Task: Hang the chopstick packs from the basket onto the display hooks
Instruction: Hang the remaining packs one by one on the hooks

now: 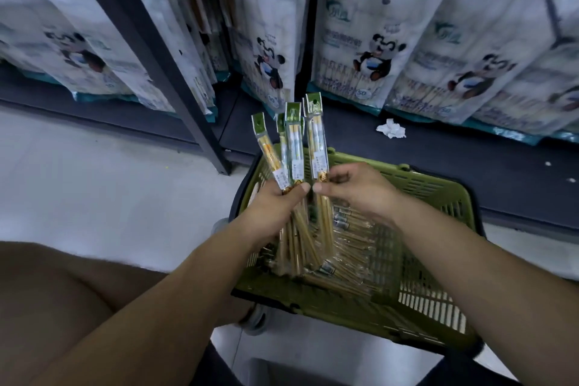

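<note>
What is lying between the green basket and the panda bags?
A dark shelf board, bare except for one crumpled white paper, as the head view shows.

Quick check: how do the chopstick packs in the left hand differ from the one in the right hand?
The left hand grips a fanned bunch of packs, about three; the right hand pinches a single pack. The bunch splays at differing tilts; the single pack stands nearly upright and reaches highest. Both show green headers pointing up, above the green basket.

Open floor (109, 182) is left at nine o'clock of the basket (438, 185); twelve o'clock is blocked by bags (351, 41), eleven by a post (153, 50).
</note>
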